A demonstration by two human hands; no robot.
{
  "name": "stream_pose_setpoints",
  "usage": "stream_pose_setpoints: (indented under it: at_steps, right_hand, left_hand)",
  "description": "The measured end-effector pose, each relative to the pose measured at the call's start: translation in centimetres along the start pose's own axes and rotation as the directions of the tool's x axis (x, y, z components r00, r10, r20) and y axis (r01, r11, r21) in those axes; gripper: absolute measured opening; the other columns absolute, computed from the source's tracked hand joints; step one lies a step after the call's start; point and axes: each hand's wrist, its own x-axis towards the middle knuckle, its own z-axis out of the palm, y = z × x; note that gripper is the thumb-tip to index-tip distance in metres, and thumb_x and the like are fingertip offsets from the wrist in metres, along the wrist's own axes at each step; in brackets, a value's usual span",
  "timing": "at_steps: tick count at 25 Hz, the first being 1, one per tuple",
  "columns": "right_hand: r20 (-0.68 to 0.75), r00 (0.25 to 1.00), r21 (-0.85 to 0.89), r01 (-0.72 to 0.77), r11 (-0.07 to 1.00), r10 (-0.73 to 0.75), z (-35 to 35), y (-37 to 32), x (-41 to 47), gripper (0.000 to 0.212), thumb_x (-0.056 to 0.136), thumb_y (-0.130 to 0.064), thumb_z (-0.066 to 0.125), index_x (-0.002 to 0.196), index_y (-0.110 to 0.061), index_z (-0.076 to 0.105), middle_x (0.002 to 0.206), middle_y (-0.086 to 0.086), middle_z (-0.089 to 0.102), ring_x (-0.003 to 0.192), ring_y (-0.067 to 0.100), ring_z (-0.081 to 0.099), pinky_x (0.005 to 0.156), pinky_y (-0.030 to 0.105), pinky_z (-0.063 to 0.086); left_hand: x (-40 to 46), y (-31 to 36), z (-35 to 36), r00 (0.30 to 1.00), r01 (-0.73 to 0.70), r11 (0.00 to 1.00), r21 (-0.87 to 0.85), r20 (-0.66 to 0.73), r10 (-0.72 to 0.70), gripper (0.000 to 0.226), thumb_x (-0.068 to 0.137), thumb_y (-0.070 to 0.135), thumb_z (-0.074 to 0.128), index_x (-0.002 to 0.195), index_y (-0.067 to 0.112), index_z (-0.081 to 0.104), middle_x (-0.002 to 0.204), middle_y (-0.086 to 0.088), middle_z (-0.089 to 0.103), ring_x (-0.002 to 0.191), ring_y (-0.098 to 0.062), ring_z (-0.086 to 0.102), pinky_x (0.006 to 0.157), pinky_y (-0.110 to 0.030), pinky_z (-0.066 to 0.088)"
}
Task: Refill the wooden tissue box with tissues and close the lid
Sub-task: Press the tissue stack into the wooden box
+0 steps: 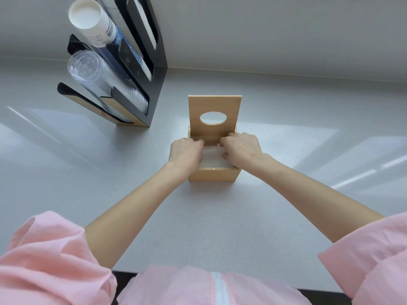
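Observation:
The wooden tissue box (213,175) stands on the grey counter, straight ahead of me. Its lid (214,104), with an oval hole, is swung up and stands upright at the box's far side. White tissues (211,160) lie inside the open box. My left hand (185,152) reaches in over the left wall and my right hand (241,148) over the right wall. The fingers of both hands are curled down onto the tissues near the far end. The fingertips are hidden, so how they hold the tissues is unclear.
A black cup dispenser (141,62) stands at the back left, holding a stack of white paper cups (92,20) and a stack of clear plastic cups (97,78). The grey counter (308,150) meets a pale wall behind. My pink sleeves fill the bottom edge.

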Motion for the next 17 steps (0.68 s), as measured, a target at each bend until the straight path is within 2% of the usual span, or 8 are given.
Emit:
stream_pose_setpoints:
  at_steps: [3,5,7,9,11,12,14,17]
  right_hand:
    - [-0.151,0.988,0.096,0.034,0.995,-0.019,-0.9,0.3,-1.4,0.028,0.093,-0.015,0.04,0.114,-0.009,0.057,0.114,0.009,0.058,0.106,0.029,0.052,0.07,0.034,0.034]
    - [-0.127,0.984,0.026,0.132,0.991,-0.128,-1.1,0.4,-2.2,0.028,0.091,-0.011,0.039,0.112,-0.011,0.059,0.108,0.006,0.062,0.107,0.026,0.051,0.082,0.033,0.032]
    - [0.067,0.984,-0.058,0.17,0.984,-0.166,-1.0,-0.1,-2.5,0.025,0.089,-0.008,0.041,0.103,-0.011,0.061,0.095,0.003,0.06,0.11,0.023,0.051,0.098,0.037,0.028]
    - [0.245,0.96,-0.092,0.161,0.983,-0.134,-0.7,-0.4,-2.1,0.021,0.089,-0.005,0.039,0.092,-0.011,0.059,0.082,0.002,0.047,0.113,0.022,0.048,0.107,0.042,0.021]
    - [0.338,0.935,-0.108,0.148,0.983,-0.104,-0.7,-0.5,-1.2,0.024,0.089,-0.004,0.037,0.094,-0.01,0.059,0.075,0.001,0.042,0.111,0.024,0.046,0.108,0.042,0.021]
    - [0.379,0.921,-0.116,0.141,0.983,-0.087,-0.7,-0.6,-0.8,0.029,0.089,-0.003,0.036,0.101,-0.008,0.061,0.079,0.003,0.046,0.108,0.024,0.044,0.107,0.041,0.021]
    - [0.468,0.883,-0.145,0.131,0.981,-0.049,-0.6,-0.7,0.0,0.038,0.089,-0.004,0.033,0.116,-0.011,0.059,0.107,0.008,0.054,0.114,0.023,0.039,0.107,0.041,0.021]
    - [0.528,0.849,-0.148,0.131,0.98,-0.034,-0.2,-0.7,0.7,0.042,0.089,-0.005,0.031,0.123,-0.014,0.055,0.126,0.009,0.052,0.127,0.021,0.034,0.108,0.042,0.02]
  left_hand:
    - [-0.5,0.1,-0.5,0.988,-0.074,0.993,-0.092,-0.145,0.061,0.026,0.093,0.013,0.041,0.112,0.011,0.058,0.104,-0.009,0.068,0.1,-0.03,0.058,0.063,-0.031,0.033]
    - [-0.6,0.4,-1.0,0.97,-0.215,0.968,-0.128,-0.146,0.196,0.029,0.094,0.017,0.039,0.115,0.015,0.059,0.107,-0.006,0.069,0.103,-0.027,0.058,0.07,-0.031,0.035]
    - [-0.2,0.4,-1.2,0.945,-0.325,0.938,-0.124,-0.007,0.327,0.032,0.094,0.018,0.038,0.118,0.018,0.059,0.111,-0.004,0.069,0.104,-0.027,0.059,0.078,-0.03,0.039]
    - [0.7,0.4,-1.2,0.921,-0.337,0.938,-0.08,0.18,0.346,0.034,0.094,0.019,0.036,0.117,0.015,0.06,0.109,-0.008,0.069,0.099,-0.03,0.059,0.076,-0.031,0.038]
    - [1.7,0.5,-1.0,0.889,-0.337,0.941,0.014,0.332,0.314,0.035,0.096,0.02,0.03,0.098,0.008,0.062,0.088,-0.01,0.066,0.082,-0.03,0.053,0.075,-0.03,0.032]
    - [2.0,0.5,-0.8,0.869,-0.346,0.937,0.057,0.395,0.297,0.035,0.096,0.019,0.026,0.087,0.008,0.058,0.078,-0.009,0.061,0.075,-0.027,0.048,0.075,-0.029,0.028]
    - [2.3,0.7,-0.7,0.841,-0.358,0.929,0.095,0.465,0.277,0.034,0.095,0.016,0.022,0.08,0.012,0.052,0.069,-0.005,0.053,0.062,-0.022,0.041,0.076,-0.028,0.023]
    - [2.2,0.6,-0.8,0.848,-0.359,0.931,0.065,0.439,0.296,0.031,0.094,0.014,0.023,0.08,0.013,0.051,0.06,0.0,0.045,0.066,-0.024,0.041,0.076,-0.028,0.024]
